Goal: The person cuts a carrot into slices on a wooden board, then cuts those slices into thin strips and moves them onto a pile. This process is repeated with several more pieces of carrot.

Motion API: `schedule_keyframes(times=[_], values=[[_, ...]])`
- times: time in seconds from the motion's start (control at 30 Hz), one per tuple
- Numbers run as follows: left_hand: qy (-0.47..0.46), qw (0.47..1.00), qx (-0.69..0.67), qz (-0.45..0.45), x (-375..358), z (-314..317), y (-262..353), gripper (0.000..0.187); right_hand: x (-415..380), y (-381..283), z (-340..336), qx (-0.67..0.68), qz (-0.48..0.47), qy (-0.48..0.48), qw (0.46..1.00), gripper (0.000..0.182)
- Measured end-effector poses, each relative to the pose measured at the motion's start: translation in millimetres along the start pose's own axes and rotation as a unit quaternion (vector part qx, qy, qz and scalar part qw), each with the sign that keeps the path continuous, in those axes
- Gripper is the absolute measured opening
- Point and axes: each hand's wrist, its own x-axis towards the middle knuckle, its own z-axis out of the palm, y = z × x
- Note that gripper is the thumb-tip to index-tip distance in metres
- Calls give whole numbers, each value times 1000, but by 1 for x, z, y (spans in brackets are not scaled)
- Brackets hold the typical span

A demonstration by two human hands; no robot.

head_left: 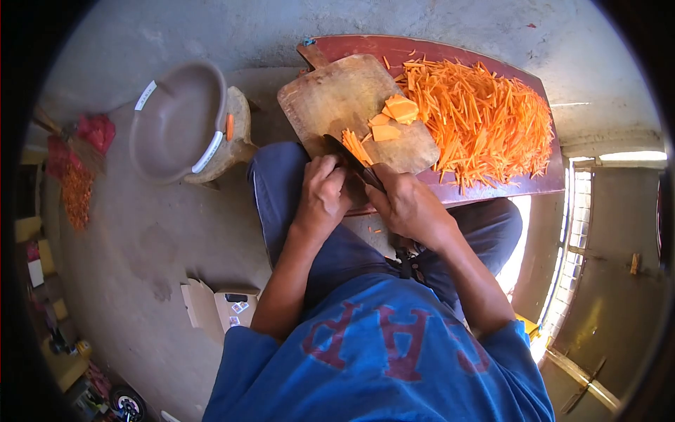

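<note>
carrot strips lie in a small bundle near the close edge of the wooden board, right beside the blade of the knife; the right hand is closed around the knife's handle at that same edge of the board, the blade slanting away and to the left over the wood; the left hand is curled next to the blade, its fingers bent in at the board's close edge, and whether they pinch anything i cannot tell; flat carrot slices sit on the board beyond and to the right of the bundle, some overlapping; under the board is a red table, and to the board's right a large heap of carrot shreds spreads over it; the person's legs are bent below the board's close side; left of the board, a grey-brown basin stands by a low wooden stool, with an orange piece at its rim; farther left on the floor is a red mesh bag with orange bits; an open cardboard box lies left of the board and closer to the person
</note>
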Motion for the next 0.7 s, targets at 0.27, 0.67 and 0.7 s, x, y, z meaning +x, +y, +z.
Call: schedule_keyframes(times=[0.27,0.67,0.7], values=[[-7,1000,11,10,-3,-4,1,30,-23,-9,-3,32,9,13,999,25],[-19,1000,21,-6,2,-4,7,18,-7,1,9,-20,-23,5,1000,29],[-20,999,29,0,1,-4,5,18,-7,3,8,-16,-24,7,1000,29]])
